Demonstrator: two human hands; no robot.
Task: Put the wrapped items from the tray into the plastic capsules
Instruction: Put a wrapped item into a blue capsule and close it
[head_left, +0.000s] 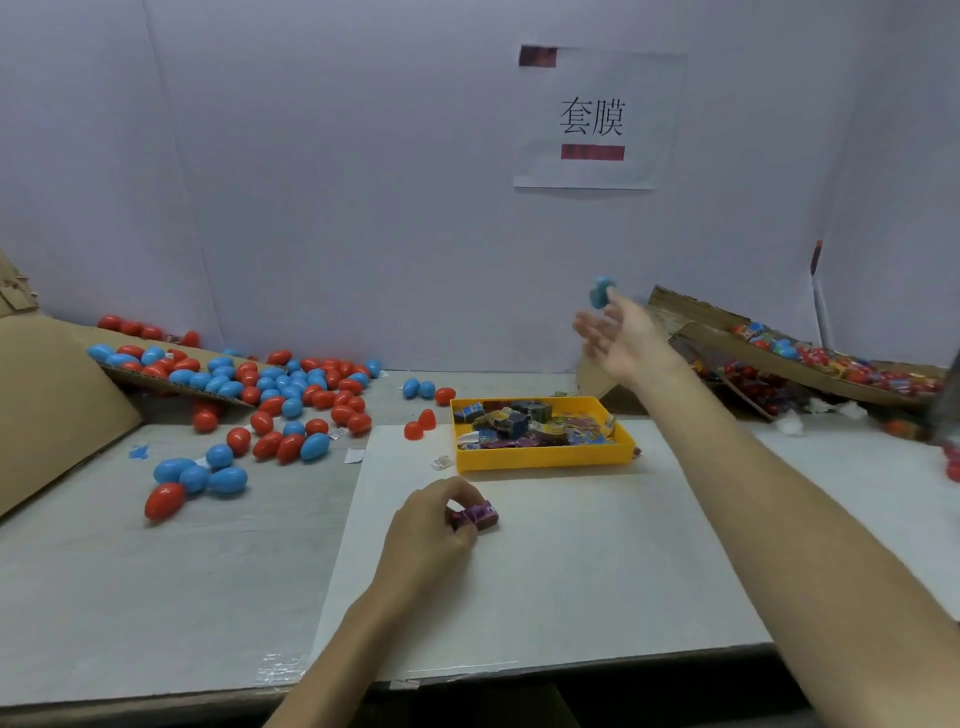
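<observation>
The left hand (431, 525) pinches a purple wrapped item (475, 515) low over the white board (571, 571), just in front of the yellow tray (545, 461) holding more wrapped items. The right hand (621, 338) reaches out beyond the tray, fingers spread wide. A blurred blue capsule (601, 292) sits at its fingertips, touching or not I cannot tell. Red and blue capsules (291, 384) lie scattered on the left.
</observation>
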